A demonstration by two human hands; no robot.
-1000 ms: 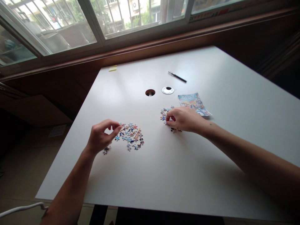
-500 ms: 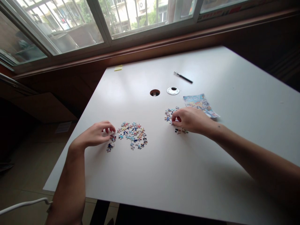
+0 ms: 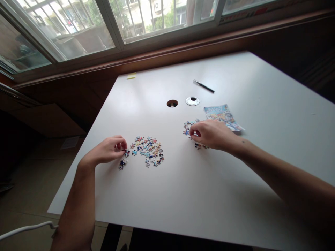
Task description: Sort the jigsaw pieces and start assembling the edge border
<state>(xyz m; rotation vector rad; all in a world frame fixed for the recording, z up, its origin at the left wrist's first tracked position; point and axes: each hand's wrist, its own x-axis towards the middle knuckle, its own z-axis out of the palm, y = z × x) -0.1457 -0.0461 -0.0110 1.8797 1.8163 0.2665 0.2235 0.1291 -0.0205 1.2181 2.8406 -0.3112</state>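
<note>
My left hand [image 3: 111,149] is at the left of the table, its thumb and fingers pinched on a jigsaw piece [image 3: 126,152] at the top of a small dark group of pieces [image 3: 122,164]. Just right of it lies a larger spread of mixed jigsaw pieces [image 3: 146,150]. My right hand [image 3: 209,133] rests low over another cluster of pieces [image 3: 187,127]. Its thumb and forefinger meet in a pinch at a jigsaw piece, mostly hidden by the fingertips. A few more pieces [image 3: 199,146] show below this hand, which covers part of the cluster.
Beyond my right hand lies a printed picture sheet [image 3: 222,113], partly covered by the hand. A black pen [image 3: 204,86], a round metal cover [image 3: 192,101] and a cable hole [image 3: 172,103] are farther back on the white table [image 3: 162,195]. Yellow tape [image 3: 131,75] marks the back-left corner.
My left thumb and fingers have closed together on a piece in the dark group. My right hand stays almost in place, still pinched over its cluster.
</note>
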